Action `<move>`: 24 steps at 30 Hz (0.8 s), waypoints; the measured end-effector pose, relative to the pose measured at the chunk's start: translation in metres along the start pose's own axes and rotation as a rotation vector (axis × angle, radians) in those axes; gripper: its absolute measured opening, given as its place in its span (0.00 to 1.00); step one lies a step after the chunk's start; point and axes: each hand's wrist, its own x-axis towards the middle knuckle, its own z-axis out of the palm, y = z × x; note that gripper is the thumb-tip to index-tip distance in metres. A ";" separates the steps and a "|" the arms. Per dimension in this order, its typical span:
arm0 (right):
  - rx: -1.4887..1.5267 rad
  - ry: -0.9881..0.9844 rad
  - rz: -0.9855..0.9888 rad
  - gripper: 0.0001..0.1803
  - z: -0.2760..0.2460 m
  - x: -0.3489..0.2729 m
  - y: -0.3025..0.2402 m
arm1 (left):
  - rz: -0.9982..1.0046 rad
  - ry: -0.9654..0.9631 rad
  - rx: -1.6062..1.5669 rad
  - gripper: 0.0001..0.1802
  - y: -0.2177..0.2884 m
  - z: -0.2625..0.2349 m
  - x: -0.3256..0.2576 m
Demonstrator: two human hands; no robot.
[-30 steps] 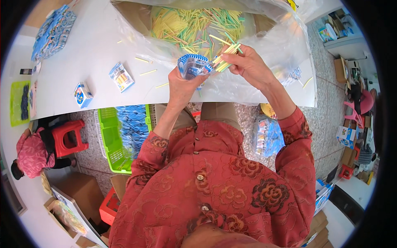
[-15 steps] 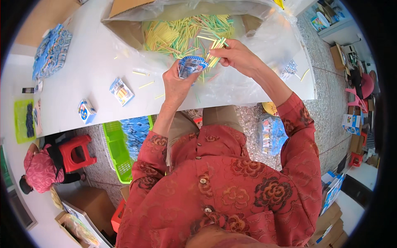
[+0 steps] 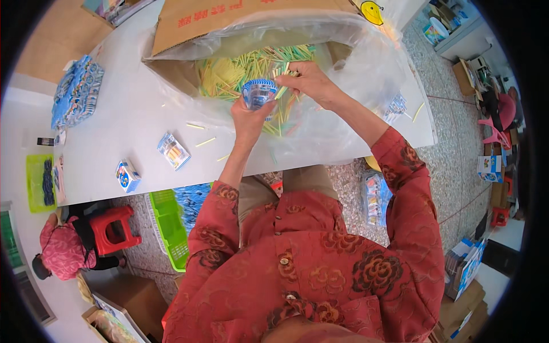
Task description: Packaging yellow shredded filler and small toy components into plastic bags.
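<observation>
My left hand (image 3: pixel 250 119) is closed around a small clear plastic bag (image 3: pixel 259 93) with a blue patterned top edge, its mouth spread round. Close beside that mouth, my right hand (image 3: pixel 309 83) pinches a small bunch of thin yellow and green sticks (image 3: pixel 280 91). Whether they are candy sticks or straws I cannot tell. Both hands are over the near side of a cardboard box (image 3: pixel 200 26) lined with clear plastic, where a heap of the same sticks (image 3: pixel 237 66) lies.
On the white table (image 3: pixel 137 91) are a filled packet (image 3: pixel 172 151), a small box (image 3: pixel 127 175), stray sticks and a stack of blue packaging (image 3: pixel 78 91). A green basket (image 3: pixel 171 228) stands below the table's edge. At left, a person in pink (image 3: pixel 66 248) is near a red stool (image 3: pixel 114 230).
My right hand has brought the bunch of sticks closer to the bag's mouth. The bag's opening looks rounder. My view has shifted, so the table and box sit lower in it.
</observation>
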 end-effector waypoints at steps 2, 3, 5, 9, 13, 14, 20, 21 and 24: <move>-0.048 0.019 0.001 0.12 -0.003 0.005 0.005 | -0.024 -0.003 -0.019 0.12 -0.002 0.002 0.004; -0.049 0.017 0.000 0.12 -0.003 0.007 0.006 | -0.023 -0.001 -0.019 0.12 -0.004 0.003 0.005; -0.111 -0.014 -0.035 0.12 -0.004 0.009 0.007 | -0.016 -0.001 -0.029 0.11 -0.007 0.003 0.006; -0.117 0.002 -0.147 0.15 0.001 0.002 -0.004 | -0.040 -0.008 -0.088 0.12 -0.006 0.003 0.006; -0.140 0.007 -0.211 0.18 -0.005 0.001 -0.002 | -0.045 -0.071 -0.105 0.14 -0.003 0.004 0.005; -0.137 0.025 -0.249 0.17 -0.006 0.001 -0.001 | -0.046 -0.087 -0.113 0.14 -0.002 0.005 0.005; -0.012 0.026 -0.224 0.16 -0.004 -0.003 -0.005 | -0.014 -0.089 -0.127 0.14 0.002 0.008 0.002; -0.012 0.025 -0.224 0.16 -0.004 -0.004 -0.006 | -0.014 -0.088 -0.127 0.14 0.002 0.008 0.002; -0.011 0.058 -0.245 0.14 -0.003 -0.005 -0.007 | -0.027 -0.078 -0.154 0.14 0.003 0.008 0.000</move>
